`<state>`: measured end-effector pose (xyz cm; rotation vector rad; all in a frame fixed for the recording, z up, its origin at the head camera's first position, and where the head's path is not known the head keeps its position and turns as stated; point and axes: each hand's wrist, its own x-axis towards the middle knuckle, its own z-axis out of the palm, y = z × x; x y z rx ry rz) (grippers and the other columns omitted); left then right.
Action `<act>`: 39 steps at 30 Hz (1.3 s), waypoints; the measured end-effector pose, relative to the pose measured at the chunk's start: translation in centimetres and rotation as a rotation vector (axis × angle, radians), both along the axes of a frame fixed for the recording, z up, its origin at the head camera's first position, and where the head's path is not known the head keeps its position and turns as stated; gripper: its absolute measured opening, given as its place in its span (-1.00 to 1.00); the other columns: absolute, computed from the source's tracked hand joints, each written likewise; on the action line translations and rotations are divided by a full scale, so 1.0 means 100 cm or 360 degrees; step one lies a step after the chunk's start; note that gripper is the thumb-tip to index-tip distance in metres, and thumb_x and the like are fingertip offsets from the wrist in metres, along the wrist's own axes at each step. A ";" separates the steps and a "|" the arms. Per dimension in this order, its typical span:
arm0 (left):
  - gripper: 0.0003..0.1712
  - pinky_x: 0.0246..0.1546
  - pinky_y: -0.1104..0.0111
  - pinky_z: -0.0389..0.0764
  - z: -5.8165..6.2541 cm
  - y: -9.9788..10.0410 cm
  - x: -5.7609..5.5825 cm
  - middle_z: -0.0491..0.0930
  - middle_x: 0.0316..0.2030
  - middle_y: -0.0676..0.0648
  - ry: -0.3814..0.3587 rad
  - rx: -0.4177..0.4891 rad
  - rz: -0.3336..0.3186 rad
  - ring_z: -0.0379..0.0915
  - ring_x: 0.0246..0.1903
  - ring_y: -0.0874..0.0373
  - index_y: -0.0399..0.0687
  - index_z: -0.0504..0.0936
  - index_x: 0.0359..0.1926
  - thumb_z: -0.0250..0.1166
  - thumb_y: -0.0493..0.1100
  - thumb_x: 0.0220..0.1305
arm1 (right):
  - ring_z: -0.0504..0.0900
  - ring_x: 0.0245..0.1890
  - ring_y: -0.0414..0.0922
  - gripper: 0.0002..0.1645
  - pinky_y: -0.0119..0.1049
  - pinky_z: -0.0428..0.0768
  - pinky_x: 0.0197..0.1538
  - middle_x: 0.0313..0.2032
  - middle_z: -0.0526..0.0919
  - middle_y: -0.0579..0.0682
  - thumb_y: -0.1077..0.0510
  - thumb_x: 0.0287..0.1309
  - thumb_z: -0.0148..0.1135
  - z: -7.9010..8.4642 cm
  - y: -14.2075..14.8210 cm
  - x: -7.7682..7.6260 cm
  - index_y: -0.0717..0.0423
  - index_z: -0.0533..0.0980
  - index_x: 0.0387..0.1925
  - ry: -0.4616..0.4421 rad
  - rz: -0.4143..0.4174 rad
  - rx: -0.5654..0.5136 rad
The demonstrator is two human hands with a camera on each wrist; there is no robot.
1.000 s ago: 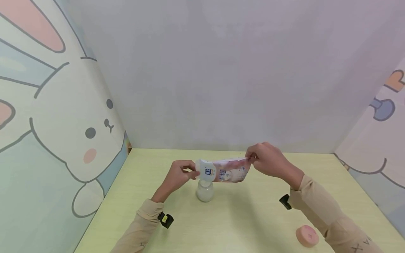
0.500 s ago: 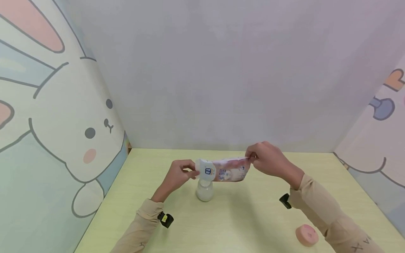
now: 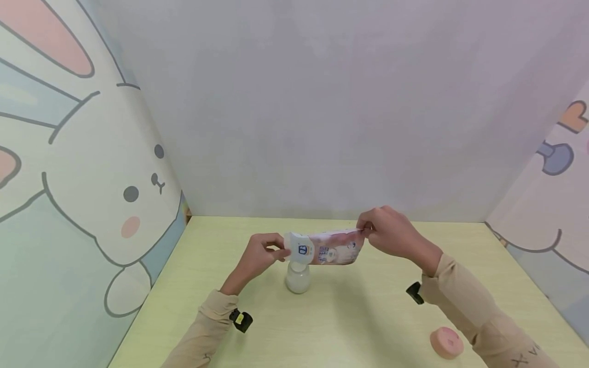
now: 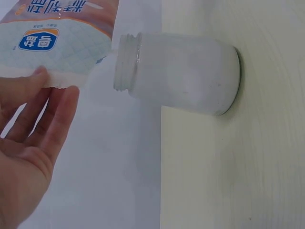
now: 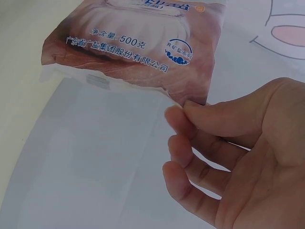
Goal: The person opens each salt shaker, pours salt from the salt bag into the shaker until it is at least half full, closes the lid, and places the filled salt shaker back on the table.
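A printed plastic bag of salt [image 3: 333, 250] is stretched sideways between the two hands, above the table. My left hand [image 3: 259, 254] pinches the edge of its pale end between thumb and fingers. At the other end, my right hand [image 3: 390, 232] pinches a bottom corner, thumb against forefinger in the right wrist view, and that end is higher. Below the pale end a glass jar [image 4: 186, 74] stands upright with no lid on. It looks white inside. White salt [image 4: 99, 76] shows between the bag's edge and the jar's threaded mouth in the left wrist view.
A round pink lid-like piece [image 3: 446, 342] lies on the pale yellow table [image 3: 322, 327] near the right forearm. A plain grey-white wall [image 3: 322, 112] rises behind the table. Side walls with cartoon drawings [image 3: 110, 168] flank it.
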<state>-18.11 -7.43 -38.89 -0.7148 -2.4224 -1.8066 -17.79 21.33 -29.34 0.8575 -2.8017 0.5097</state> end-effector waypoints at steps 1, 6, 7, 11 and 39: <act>-0.94 -0.45 0.23 0.61 0.000 0.000 0.000 0.57 -0.43 -0.14 -0.0001 0.0001 0.0000 0.52 -0.40 0.00 -0.30 0.58 -0.44 0.28 -0.36 -0.01 | 0.42 -0.60 -0.28 -0.69 -0.39 0.45 -0.53 -0.56 0.56 -0.15 0.43 -0.11 -0.02 0.000 0.000 0.000 0.06 0.59 -0.55 0.0000 -0.0001 0.0000; -0.95 -0.45 0.24 0.61 -0.001 0.000 -0.001 0.58 -0.43 -0.13 -0.0004 0.0006 -0.0003 0.52 -0.40 0.00 -0.28 0.59 -0.44 0.28 -0.37 -0.01 | 0.42 -0.60 -0.28 -0.69 -0.39 0.45 -0.53 -0.56 0.56 -0.15 0.44 -0.12 -0.02 -0.001 0.000 0.000 0.05 0.58 -0.55 -0.0002 -0.0012 0.0001; -0.95 -0.45 0.24 0.61 -0.001 0.000 -0.001 0.58 -0.43 -0.13 -0.0005 0.0006 -0.0004 0.52 -0.40 0.00 -0.29 0.59 -0.44 0.28 -0.37 -0.01 | 0.42 -0.60 -0.28 -0.69 -0.39 0.45 -0.53 -0.56 0.56 -0.15 0.44 -0.12 -0.02 -0.001 0.001 0.000 0.05 0.58 -0.55 -0.0004 -0.0012 0.0001; -0.95 -0.45 0.24 0.61 -0.001 0.000 0.000 0.58 -0.43 -0.13 -0.0005 0.0003 0.0003 0.52 -0.40 0.00 -0.29 0.59 -0.44 0.28 -0.38 -0.02 | 0.42 -0.60 -0.28 -0.69 -0.39 0.44 -0.53 -0.55 0.56 -0.15 0.44 -0.12 -0.02 -0.001 0.001 -0.001 0.05 0.58 -0.55 -0.0008 -0.0006 0.0004; -0.94 -0.45 0.24 0.61 0.000 0.001 0.001 0.58 -0.41 -0.15 -0.0016 -0.0009 0.0007 0.52 -0.38 0.00 -0.24 0.59 -0.45 0.26 -0.41 -0.01 | 0.41 -0.61 -0.27 -0.68 -0.40 0.42 -0.55 -0.55 0.56 -0.15 0.44 -0.11 -0.04 -0.001 0.000 0.001 0.05 0.58 -0.55 -0.0028 -0.0010 -0.0007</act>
